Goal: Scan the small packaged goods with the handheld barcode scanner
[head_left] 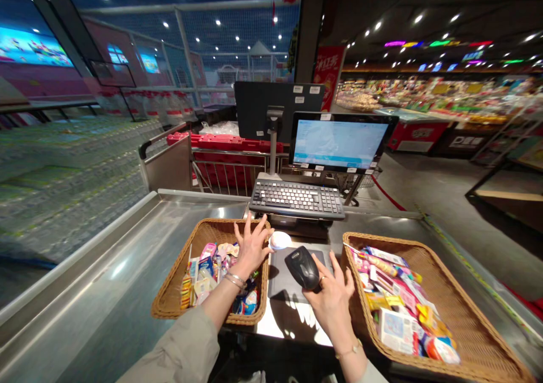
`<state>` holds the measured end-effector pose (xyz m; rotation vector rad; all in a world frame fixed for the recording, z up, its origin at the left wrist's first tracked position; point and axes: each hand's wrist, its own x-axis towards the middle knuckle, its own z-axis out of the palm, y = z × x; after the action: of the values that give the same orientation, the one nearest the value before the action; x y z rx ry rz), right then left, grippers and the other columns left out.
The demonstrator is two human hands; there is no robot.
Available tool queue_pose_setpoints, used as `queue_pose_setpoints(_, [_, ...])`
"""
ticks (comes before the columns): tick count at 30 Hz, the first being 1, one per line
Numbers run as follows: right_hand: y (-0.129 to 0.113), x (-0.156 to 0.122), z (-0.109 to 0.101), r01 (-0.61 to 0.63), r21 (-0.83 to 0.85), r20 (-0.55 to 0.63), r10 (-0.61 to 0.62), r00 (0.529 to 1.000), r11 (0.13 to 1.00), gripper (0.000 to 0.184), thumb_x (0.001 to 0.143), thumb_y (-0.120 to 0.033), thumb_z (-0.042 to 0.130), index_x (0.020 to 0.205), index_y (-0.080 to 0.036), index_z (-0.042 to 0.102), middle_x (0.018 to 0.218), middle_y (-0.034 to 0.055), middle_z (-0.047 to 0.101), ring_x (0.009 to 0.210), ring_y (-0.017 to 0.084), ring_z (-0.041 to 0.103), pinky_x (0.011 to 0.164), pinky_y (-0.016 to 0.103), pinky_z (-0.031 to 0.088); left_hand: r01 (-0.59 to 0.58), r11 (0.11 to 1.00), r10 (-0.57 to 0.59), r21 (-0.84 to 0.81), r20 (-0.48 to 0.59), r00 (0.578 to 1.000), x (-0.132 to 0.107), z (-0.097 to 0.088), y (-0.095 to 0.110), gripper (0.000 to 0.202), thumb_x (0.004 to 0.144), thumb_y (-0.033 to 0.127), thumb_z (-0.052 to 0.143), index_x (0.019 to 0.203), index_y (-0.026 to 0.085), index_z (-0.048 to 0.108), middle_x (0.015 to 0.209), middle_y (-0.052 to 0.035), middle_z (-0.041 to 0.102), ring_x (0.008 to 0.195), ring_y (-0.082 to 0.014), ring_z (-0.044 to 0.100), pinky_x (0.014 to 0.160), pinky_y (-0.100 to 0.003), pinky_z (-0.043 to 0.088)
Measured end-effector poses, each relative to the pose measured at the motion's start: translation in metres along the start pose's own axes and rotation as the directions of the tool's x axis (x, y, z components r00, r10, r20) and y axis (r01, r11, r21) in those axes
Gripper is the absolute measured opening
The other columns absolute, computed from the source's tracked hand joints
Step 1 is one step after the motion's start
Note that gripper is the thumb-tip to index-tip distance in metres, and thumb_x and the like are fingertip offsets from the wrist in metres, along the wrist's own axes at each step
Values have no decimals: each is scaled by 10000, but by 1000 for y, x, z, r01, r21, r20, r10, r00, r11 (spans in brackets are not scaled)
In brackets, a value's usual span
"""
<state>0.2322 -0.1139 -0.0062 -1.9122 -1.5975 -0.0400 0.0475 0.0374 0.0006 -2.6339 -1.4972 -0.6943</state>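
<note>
A small white rounded item [280, 240], too brightly lit to make out its kind, is pinched at its left end by my left hand [251, 246]. The other fingers of that hand spread above the right rim of the left wicker basket [169, 298], where several small colourful packaged goods [207, 270] lie. My right hand [333, 295] grips a black handheld barcode scanner [302, 267] between thumb and forefinger, its remaining fingers stretched out. The scanner is just below and right of the white item, above the flat grey plate [278, 281] set in the counter.
A second wicker basket [479, 309] with more packaged goods stands on the right. Behind my hands are a keyboard [299, 197], a lit screen [339, 143] and a dark monitor back [254, 108]. The metal counter [123, 275] has a raised edge; a shopping cart [231, 171] stands beyond.
</note>
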Motion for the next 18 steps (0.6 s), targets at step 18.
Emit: queue_pose_setpoints(18, [-3, 0, -7, 32, 40, 42, -34, 999, 999, 204, 689, -213, 565, 832, -281, 695, 1311, -33, 604, 1414, 310, 272, 1108, 605, 90, 7, 999, -10, -35, -62, 998, -2, 2, -6, 493, 664, 341, 823, 1115, 332, 625, 1521, -17, 401, 1473, -392, 91, 1077, -779, -4])
